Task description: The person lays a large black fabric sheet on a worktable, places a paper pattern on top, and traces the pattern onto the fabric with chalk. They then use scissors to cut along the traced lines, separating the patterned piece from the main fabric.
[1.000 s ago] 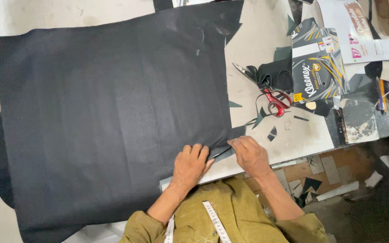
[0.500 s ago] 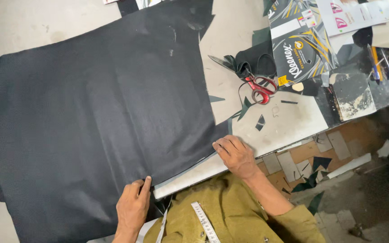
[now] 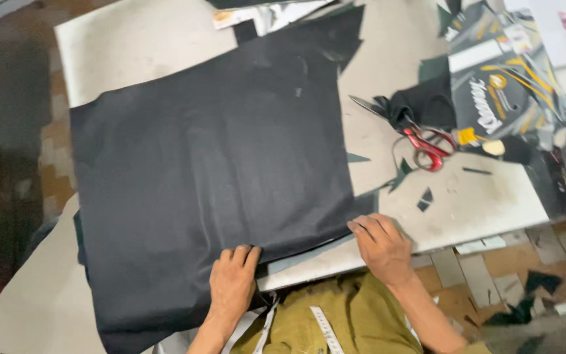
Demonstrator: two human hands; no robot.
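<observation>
Lighting's pretty flat and soft here, seems to come from overhead, no hard shadows anywhere. The pale table (image 3: pixel 165 46) is the brightest bit, a little washed out near the top. The dark fabric (image 3: pixel 211 177) soaks up light, so you only catch faint creases and a dull sheen. The left edge and floor go dim and muddy. The whole frame is slightly soft, with some motion smear around the clutter top right. The hands look reasonably sharp.

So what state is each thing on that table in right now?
Black fabric sheet: spread flat, near edge overhanging the table.
Left hand: pressed flat on the fabric.
Right hand: flat at the fabric's corner.
Red-handled scissors: lying unused.
Measuring tape: draped around the person.
</observation>
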